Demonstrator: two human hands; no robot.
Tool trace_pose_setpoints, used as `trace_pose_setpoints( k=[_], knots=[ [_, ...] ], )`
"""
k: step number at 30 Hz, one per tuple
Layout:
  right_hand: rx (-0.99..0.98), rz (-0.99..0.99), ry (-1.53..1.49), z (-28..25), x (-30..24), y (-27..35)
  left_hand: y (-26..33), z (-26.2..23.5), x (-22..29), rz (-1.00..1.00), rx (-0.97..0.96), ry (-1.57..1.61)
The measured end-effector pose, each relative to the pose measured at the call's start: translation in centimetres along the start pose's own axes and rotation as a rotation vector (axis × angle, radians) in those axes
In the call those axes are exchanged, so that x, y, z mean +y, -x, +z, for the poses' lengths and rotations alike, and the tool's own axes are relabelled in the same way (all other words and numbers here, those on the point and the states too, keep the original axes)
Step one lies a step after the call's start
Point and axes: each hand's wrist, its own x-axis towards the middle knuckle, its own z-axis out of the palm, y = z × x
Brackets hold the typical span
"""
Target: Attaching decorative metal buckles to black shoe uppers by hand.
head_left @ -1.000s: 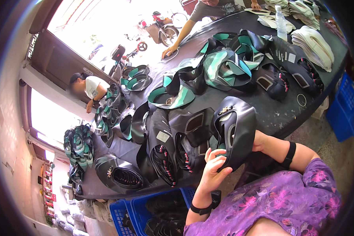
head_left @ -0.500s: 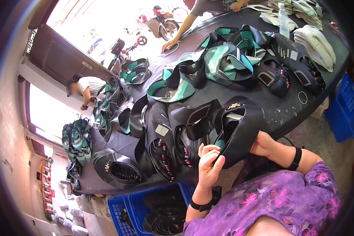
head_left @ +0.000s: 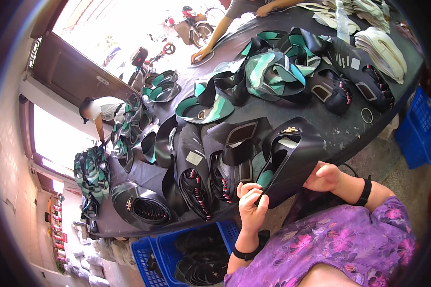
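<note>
Between my hands is a black shoe upper with a gold ornament at its far end and a green lining patch inside. My left hand pinches its near left edge between thumb and curled fingers. At the right edge is my right hand, its fingers bent round the rim and partly hidden behind it. Just left of the held piece lie stacked black uppers with red-and-white marks along their edges. Further left are another black stack and a round pile of uppers with a gold ornament.
Green-and-black uppers heap across the dark table. White pieces and a clear bottle stand at the far right. Blue crates sit below the front edge. A co-worker's hand rests at the far edge; another person bends at the left.
Both hands keep the black upper and tilt it slightly, its far end shifting a little right. The person at the left lowers an arm toward the pile. My view shifts slightly.
</note>
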Motion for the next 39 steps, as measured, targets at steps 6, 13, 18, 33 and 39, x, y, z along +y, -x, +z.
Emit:
trace_pose_setpoints(
  k=[6, 13, 18, 33, 39],
  knots=[
    [0.373, -0.220, 0.392, 1.1, -0.9, -0.1, 0.1, 1.6, 1.0, 0.274, -0.347, -0.204],
    [0.442, -0.110, 0.363, 0.5, -3.9, 1.1, -0.4, 3.9, 1.7, 0.424, -0.592, -0.190],
    [0.598, -0.152, 0.419, -0.2, -3.7, 2.1, -0.3, 4.1, 1.3, 0.403, -0.637, -0.205],
    [0.601, -0.266, 0.574, -1.4, -3.0, 1.0, 0.4, 3.3, 0.2, 0.324, -0.695, -0.145],
    [0.577, -0.320, 0.483, -0.9, -3.2, 0.9, 0.3, 3.1, -0.2, 0.295, -0.691, -0.137]
  ],
)
